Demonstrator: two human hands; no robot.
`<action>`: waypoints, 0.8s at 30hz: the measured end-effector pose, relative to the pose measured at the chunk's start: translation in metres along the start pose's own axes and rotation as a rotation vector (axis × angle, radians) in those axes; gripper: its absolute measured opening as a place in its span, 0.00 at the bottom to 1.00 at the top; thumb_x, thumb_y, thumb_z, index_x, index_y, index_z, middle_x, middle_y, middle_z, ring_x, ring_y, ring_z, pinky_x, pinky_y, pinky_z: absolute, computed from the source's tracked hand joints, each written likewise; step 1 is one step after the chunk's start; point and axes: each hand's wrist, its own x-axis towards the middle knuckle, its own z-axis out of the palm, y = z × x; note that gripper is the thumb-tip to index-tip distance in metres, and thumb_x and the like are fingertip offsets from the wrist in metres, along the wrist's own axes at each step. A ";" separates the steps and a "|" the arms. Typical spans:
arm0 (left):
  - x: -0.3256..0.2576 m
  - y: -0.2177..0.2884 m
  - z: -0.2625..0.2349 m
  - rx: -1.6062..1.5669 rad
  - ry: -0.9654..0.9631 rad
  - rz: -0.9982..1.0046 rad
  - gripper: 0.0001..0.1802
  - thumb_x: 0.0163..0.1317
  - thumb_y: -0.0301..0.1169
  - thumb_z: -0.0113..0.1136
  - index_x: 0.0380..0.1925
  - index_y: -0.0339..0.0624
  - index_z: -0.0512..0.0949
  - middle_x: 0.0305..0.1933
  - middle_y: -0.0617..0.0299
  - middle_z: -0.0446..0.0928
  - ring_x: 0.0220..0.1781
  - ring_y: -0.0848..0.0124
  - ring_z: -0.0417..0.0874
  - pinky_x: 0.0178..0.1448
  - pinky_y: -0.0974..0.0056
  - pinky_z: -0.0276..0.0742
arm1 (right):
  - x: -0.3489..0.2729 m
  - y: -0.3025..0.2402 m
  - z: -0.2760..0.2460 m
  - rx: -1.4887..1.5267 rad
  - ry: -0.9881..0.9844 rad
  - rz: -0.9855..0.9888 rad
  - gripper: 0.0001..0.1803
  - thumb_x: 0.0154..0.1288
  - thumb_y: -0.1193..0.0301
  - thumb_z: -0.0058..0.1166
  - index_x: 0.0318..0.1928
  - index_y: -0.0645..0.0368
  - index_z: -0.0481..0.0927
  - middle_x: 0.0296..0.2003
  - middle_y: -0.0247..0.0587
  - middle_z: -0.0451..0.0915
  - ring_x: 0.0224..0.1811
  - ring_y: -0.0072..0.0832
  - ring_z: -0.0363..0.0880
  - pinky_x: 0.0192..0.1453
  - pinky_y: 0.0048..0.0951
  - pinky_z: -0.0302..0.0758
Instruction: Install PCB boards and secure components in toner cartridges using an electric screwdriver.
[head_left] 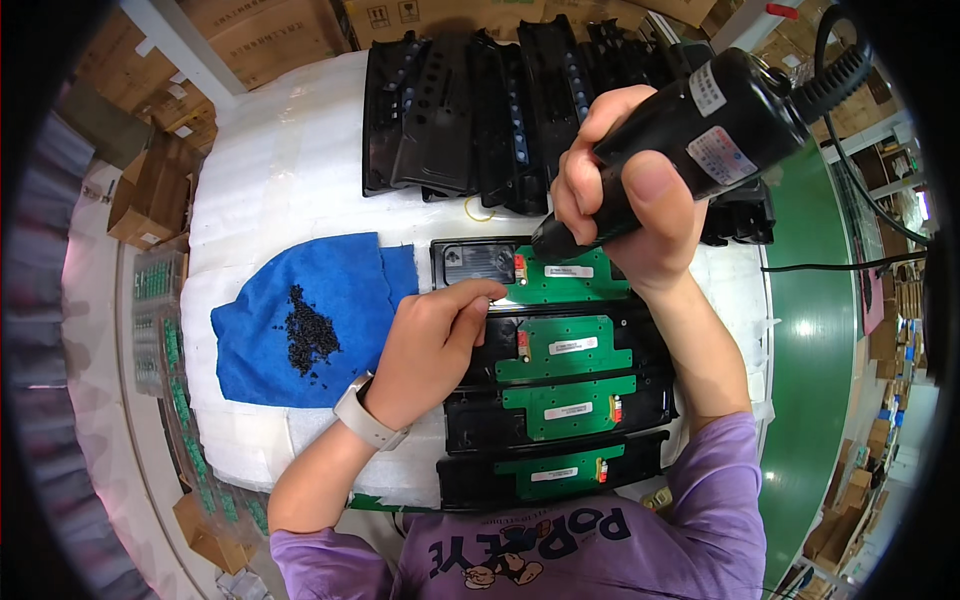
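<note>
My right hand [628, 195] grips a black electric screwdriver [690, 130] with a coiled cable, its tip pointing down at the top green circuit board [570, 280]. My left hand [435, 345], a pale watch on its wrist, rests with pinched fingertips on the edge of the top black plastic housing [470, 265]; whether a screw is between the fingers I cannot tell. Several black housings with green boards [565, 410] lie in a row toward me. A pile of small black screws [310, 330] sits on a blue cloth [300, 300] to the left.
A stack of black plastic housings [480, 110] stands at the far side of the white foam-covered table [270, 170]. Cardboard boxes [150, 190] and trays of green boards [170, 330] are at the left. A green floor [810, 340] lies to the right.
</note>
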 end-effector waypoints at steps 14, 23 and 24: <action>0.001 -0.001 0.001 0.003 -0.001 0.010 0.11 0.64 0.26 0.47 0.40 0.34 0.77 0.17 0.63 0.70 0.21 0.78 0.69 0.26 0.72 0.65 | 0.001 0.005 0.015 -0.062 -0.023 0.006 0.14 0.54 0.68 0.56 0.33 0.62 0.65 0.15 0.36 0.67 0.10 0.19 0.61 0.15 0.20 0.61; 0.003 0.000 0.002 0.023 0.009 0.029 0.10 0.63 0.24 0.46 0.36 0.34 0.77 0.14 0.58 0.70 0.18 0.74 0.72 0.24 0.69 0.67 | -0.002 0.002 0.014 -0.072 -0.111 -0.067 0.11 0.50 0.75 0.57 0.33 0.63 0.69 0.18 0.34 0.71 0.15 0.15 0.67 0.18 0.16 0.64; 0.002 0.000 0.002 -0.056 0.022 -0.025 0.09 0.63 0.24 0.47 0.37 0.34 0.77 0.17 0.60 0.71 0.18 0.77 0.70 0.24 0.70 0.65 | -0.002 0.004 0.012 -0.070 -0.133 -0.109 0.12 0.50 0.75 0.57 0.34 0.64 0.70 0.18 0.34 0.72 0.15 0.15 0.67 0.18 0.16 0.64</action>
